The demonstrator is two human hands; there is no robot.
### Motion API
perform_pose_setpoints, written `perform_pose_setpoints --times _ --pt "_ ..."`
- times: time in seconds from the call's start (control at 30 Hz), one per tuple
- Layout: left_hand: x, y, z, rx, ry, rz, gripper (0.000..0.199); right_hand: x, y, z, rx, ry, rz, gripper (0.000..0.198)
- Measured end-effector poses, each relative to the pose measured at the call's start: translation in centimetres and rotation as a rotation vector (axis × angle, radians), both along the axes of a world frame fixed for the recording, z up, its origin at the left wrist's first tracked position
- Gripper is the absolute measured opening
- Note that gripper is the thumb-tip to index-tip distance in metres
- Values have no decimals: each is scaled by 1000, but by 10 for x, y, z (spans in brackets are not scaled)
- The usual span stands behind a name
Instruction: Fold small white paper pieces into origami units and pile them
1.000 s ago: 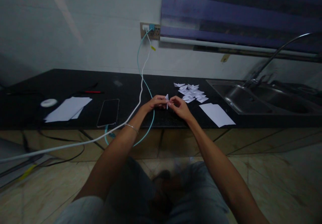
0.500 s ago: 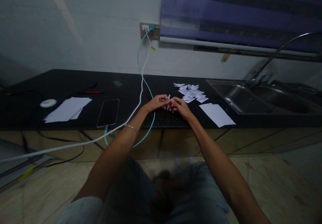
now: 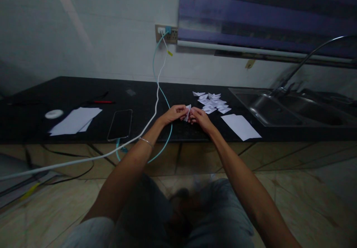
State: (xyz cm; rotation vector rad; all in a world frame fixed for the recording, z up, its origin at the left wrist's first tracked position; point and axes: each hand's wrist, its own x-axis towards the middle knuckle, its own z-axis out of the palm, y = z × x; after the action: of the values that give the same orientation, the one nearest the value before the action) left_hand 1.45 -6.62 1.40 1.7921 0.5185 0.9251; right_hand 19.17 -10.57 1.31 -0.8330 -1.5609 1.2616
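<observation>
A small folded white paper (image 3: pixel 187 113) stands on edge between my two hands, just above the front part of the black counter. My left hand (image 3: pixel 175 114) pinches it from the left with thumb and fingers. From the right, my right hand (image 3: pixel 199 118) closes its fingertips on the same paper. Just beyond my right hand lies a group of several folded white paper boats (image 3: pixel 213 102). White paper sheets (image 3: pixel 241 127) lie to the right of that hand, near the counter's front edge.
A stack of white paper (image 3: pixel 75 121), a round white object (image 3: pixel 54 114), a red pen (image 3: pixel 103 102) and a phone (image 3: pixel 120 124) lie on the left. A white cable (image 3: pixel 156 106) and a teal cable (image 3: pixel 168 138) cross the counter. At right is a metal sink (image 3: pixel 267 110).
The folded paper has turned from nearly edge-on to show more of its face, a narrow triangle. Both hands stay in almost the same place, still pinching it.
</observation>
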Motion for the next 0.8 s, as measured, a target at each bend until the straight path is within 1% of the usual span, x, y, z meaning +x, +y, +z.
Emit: perform_pose_setpoints --times 0.1,0.23,0.33,0.43,0.5,0.57,0.7,0.8 --pt "1 3 -2 54 -21 96 36 -1 1 1 -1 1 22 41" --pt "1 4 -2 195 -6 260 28 -1 2 1 -4 -19 24 43" --pt "0 1 0 260 48 320 22 -1 4 0 -2 -39 32 44" --pt "2 -3 1 259 103 309 19 -2 5 0 -8 -54 17 43" --pt "3 -5 1 216 114 286 18 -2 6 0 -13 -69 13 43" --pt "4 -5 -1 164 78 255 17 -2 5 0 -16 -83 26 42" --pt "3 1 -6 115 -27 213 33 -1 7 -2 -18 -67 46 43" --pt "1 3 -6 153 -9 238 34 1 10 -5 -23 -22 18 42"
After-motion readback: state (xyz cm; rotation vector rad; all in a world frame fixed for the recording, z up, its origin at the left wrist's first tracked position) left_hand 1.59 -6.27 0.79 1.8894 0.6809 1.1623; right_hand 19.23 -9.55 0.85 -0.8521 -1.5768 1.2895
